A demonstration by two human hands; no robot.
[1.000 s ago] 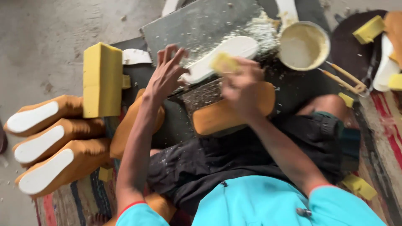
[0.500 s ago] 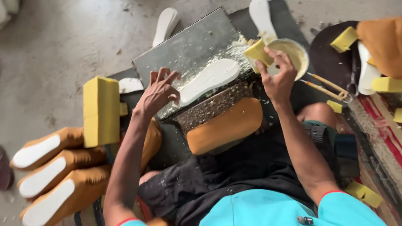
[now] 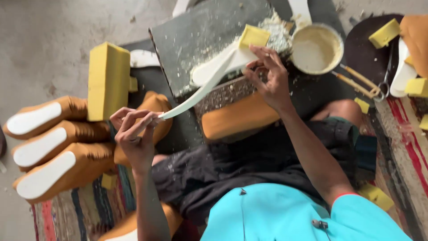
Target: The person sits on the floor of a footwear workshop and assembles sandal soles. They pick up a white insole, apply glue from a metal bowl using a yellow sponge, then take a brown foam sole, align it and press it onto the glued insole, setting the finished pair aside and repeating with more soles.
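- white sole (image 3: 209, 80): looks thin, light and bendy; best held at its ends.
- left hand (image 3: 136, 134) fingers pinch its heel tip.
- right hand (image 3: 267, 80) fingertips press a yellow sponge (image 3: 254, 35) on it.

You've got one head-worn view, looking steeply down over the lap at close range. The dark flat work board (image 3: 200, 40) sits top centre, the grey concrete floor (image 3: 53, 40) upper left. No second view overlaps.

Your left hand (image 3: 136, 136) sits near and to the left, forearm raised, fingers curled in a pinching grip. Your right hand (image 3: 267, 78) reaches farther out, arm extended, thumb and fingertips pressed together, palm down.
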